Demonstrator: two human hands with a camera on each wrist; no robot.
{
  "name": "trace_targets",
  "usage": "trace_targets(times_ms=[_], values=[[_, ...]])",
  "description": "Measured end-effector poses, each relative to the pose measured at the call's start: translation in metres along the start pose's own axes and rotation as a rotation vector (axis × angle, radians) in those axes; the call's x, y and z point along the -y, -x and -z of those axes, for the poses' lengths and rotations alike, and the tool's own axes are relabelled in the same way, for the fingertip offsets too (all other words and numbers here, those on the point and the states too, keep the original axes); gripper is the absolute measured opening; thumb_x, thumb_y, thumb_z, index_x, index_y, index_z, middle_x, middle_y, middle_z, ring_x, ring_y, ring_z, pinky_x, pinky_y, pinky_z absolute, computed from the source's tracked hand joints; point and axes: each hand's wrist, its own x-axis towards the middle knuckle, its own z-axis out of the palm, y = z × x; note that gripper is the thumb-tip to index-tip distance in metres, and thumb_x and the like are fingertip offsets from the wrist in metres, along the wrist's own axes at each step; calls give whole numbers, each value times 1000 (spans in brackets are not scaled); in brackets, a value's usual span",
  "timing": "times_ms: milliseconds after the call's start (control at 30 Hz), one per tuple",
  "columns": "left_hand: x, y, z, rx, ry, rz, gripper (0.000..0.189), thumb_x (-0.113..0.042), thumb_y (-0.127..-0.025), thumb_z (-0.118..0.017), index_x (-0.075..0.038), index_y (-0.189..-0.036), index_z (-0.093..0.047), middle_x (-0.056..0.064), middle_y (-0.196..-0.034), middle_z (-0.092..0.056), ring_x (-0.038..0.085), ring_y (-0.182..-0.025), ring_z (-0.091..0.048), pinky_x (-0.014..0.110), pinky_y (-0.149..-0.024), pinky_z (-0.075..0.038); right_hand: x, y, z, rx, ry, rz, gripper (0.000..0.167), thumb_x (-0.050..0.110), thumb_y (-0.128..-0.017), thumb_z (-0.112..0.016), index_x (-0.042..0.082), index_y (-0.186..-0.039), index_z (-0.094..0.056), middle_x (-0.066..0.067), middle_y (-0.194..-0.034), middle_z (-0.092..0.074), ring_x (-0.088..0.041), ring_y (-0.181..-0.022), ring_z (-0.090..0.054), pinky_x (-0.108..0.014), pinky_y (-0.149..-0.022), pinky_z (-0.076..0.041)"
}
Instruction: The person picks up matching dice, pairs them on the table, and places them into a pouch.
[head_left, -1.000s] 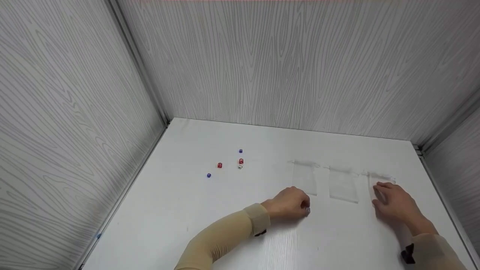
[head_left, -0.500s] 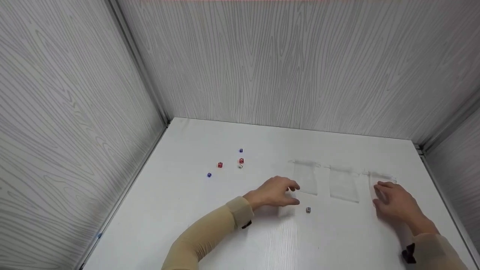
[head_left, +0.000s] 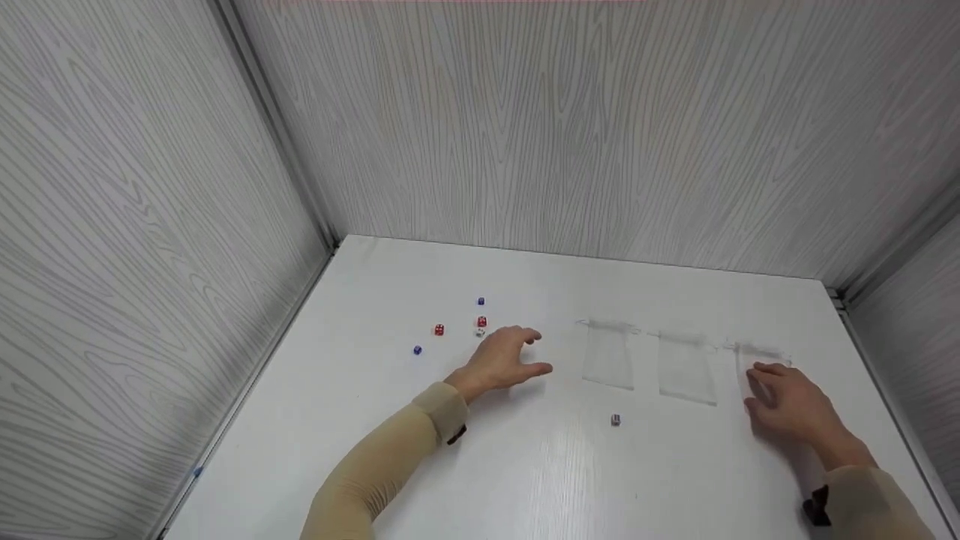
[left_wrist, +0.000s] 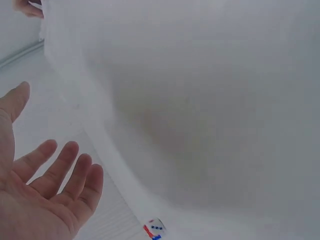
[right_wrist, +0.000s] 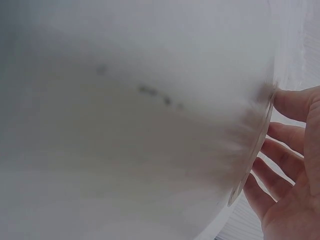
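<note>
My left hand (head_left: 499,360) hovers over the white table, fingers spread and holding nothing, just right of a white die (head_left: 481,332) and a red die (head_left: 482,322). In the left wrist view that hand (left_wrist: 55,195) shows an empty palm. My right hand (head_left: 791,401) rests on the rightmost sheer drawstring bag (head_left: 759,350), its fingers loosely bent. In the right wrist view its fingertips (right_wrist: 276,125) touch the bag's edge. A die with coloured marks (head_left: 616,420) lies below the leftmost bag (head_left: 609,356); a middle bag (head_left: 686,367) lies flat between the outer two.
Another red die (head_left: 439,330) and two blue dice, one lower left (head_left: 418,350) and one farther back (head_left: 481,301), lie on the table (head_left: 525,487). Wood-grain panels (head_left: 562,135) enclose the back and sides.
The left hand has let go of the die with coloured marks, opened, and moved left and back toward the scattered dice. The right hand stays on its bag.
</note>
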Motion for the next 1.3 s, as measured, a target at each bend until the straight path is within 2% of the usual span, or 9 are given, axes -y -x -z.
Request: trace_targets(times_ms=[167, 333, 433, 533, 633, 800, 1300], values=[[23, -1, 10, -115, 43, 107, 60, -44, -105, -80, -10, -153, -67, 12, -150, -72, 31, -141, -68, 50, -124, -53, 1, 0, 1, 3, -1, -8, 58, 18, -99, -78, -13, -145, -65, -37, -151, -62, -63, -138, -56, -78, -113, -47], [47, -3, 20, -243, 49, 183, 49, -34, -104, -82, -5, -143, -72, 16, -134, -76, 32, -123, -72, 49, -110, -60, 1, 1, 0, 1, -7, -16, 58, 18, -99, -78, -13, -146, -64, -37, -151, -62, -63, -138, -55, -78, -113, -46], [57, -6, 24, -282, 29, 246, 45, -31, -103, -84, -3, -137, -74, 15, -127, -77, 31, -117, -73, 48, -107, -61, 0, 0, 0, -6, -2, -15, 58, 18, -99, -78, -13, -146, -65, -37, -150, -63, -63, -138, -56, -78, -113, -47], [65, -10, 26, -276, 1, 302, 42, -29, -102, -84, -2, -132, -76, 14, -124, -78, 31, -117, -74, 46, -106, -61, -1, 0, -1, -8, -2, -17, 58, 19, -99, -78, -13, -146, -64, -38, -150, -62, -64, -138, -55, -79, -113, -46], [69, -12, 27, -258, -3, 332, 36, -27, -101, -85, -2, -127, -78, 13, -121, -80, 29, -114, -74, 45, -104, -62, -2, 0, -2, -7, -1, -19, 59, 19, -99, -77, -13, -146, -64, -38, -151, -62, -64, -138, -55, -79, -113, -46], [73, -15, 28, -249, 12, 335, 26, -19, -99, -85, -1, -117, -81, 12, -115, -83, 29, -109, -75, 46, -102, -63, -1, -1, -1, 3, 10, -18, 59, 21, -99, -77, -13, -146, -65, -38, -151, -62, -63, -139, -55, -78, -114, -46], [80, -20, 25, -230, 60, 367, 16, -14, -102, -81, -5, -114, -85, 9, -114, -84, 25, -107, -77, 43, -100, -64, -1, -2, -3, 34, 21, -43, 60, 21, -101, -76, -13, -148, -63, -38, -154, -60, -63, -142, -54, -78, -117, -44]])
